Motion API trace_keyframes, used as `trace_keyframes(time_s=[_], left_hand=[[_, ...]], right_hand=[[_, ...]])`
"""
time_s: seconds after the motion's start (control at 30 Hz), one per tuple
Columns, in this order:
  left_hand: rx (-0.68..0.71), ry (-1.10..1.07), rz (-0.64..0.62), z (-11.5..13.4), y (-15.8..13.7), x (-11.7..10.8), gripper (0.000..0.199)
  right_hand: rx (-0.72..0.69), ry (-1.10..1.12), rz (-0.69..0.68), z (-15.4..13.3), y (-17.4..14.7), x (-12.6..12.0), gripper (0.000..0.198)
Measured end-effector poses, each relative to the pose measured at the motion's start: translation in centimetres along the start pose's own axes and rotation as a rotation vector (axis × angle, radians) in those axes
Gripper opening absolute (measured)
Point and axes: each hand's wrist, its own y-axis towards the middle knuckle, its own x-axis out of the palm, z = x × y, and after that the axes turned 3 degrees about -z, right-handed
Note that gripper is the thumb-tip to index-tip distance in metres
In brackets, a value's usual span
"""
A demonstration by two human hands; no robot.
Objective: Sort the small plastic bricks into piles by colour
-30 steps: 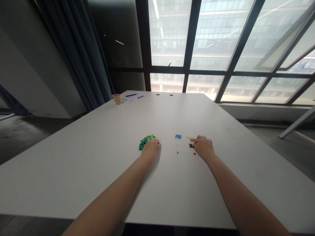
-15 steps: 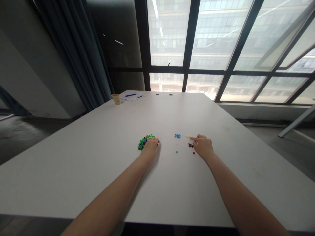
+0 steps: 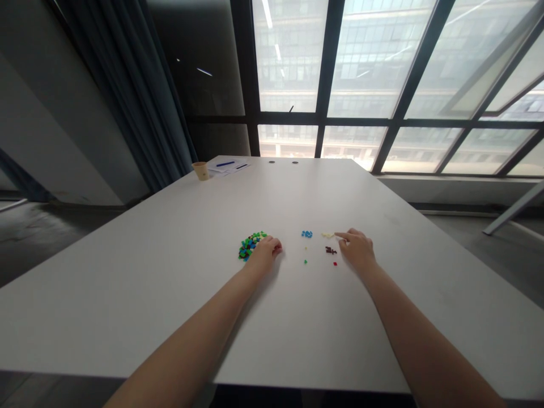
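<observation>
My left hand (image 3: 266, 251) rests at the right edge of a mixed pile of small bricks (image 3: 247, 247) in green, blue, cream and dark colours. Its fingers are curled together, and whatever they hold, if anything, is hidden. With the index finger stretched out, my right hand (image 3: 357, 248) reaches the right end of a short row of cream pieces (image 3: 327, 234). Just left of that hand lie dark brown pieces (image 3: 330, 250) and, nearer to me, one red piece (image 3: 335, 263). Between both hands are a blue cluster (image 3: 306, 233), a tiny yellowish piece (image 3: 305, 249) and a green one (image 3: 305, 262).
The white table (image 3: 170, 317) stretches towards the windows. At its far left stand a tan cup (image 3: 201, 171) and papers (image 3: 232, 168) with a blue pen (image 3: 225, 164) on them. Two dark round discs (image 3: 294, 162) sit near the far edge.
My left hand has shifted slightly right, away from the pile. My right hand has drawn back a little to the right, uncovering more of the cream row and the brown pieces.
</observation>
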Motion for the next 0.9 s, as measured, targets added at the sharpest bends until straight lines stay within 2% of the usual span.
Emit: trace_keyframes(time_s=[0.1, 0.17, 0.33, 0.43, 0.53, 0.8, 0.9], left_hand=[[0.016, -0.137, 0.008, 1.1, -0.2, -0.3, 0.014], [-0.038, -0.351, -0.015, 1.8, -0.3, 0.0, 0.013], [-0.402, -1.192, -0.122, 3.3, -0.7, 1.3, 0.011], [-0.577, -1.484, -0.145, 3.9, -0.9, 1.2, 0.011], [-0.605, -1.573, -0.157, 4.2, -1.2, 0.9, 0.012], [-0.393, -1.514, -0.277, 3.9, -1.5, 0.8, 0.028], [-0.349, -1.465, -0.296, 3.9, -1.6, 0.9, 0.031]], right_hand=[[-0.033, 0.104, 0.006, -0.5, -0.4, -0.6, 0.034], [-0.098, 0.186, -0.002, -1.4, -0.9, -0.9, 0.034], [-0.361, 0.402, -0.030, -4.0, -2.6, -1.1, 0.033], [-0.487, 0.480, -0.048, -5.2, -3.5, -0.9, 0.029], [-0.531, 0.522, -0.052, -5.8, -4.1, -0.9, 0.026], [-0.583, 0.528, 0.080, -6.3, -4.6, -1.7, 0.016], [-0.617, 0.493, 0.082, -6.5, -4.8, -1.6, 0.014]])
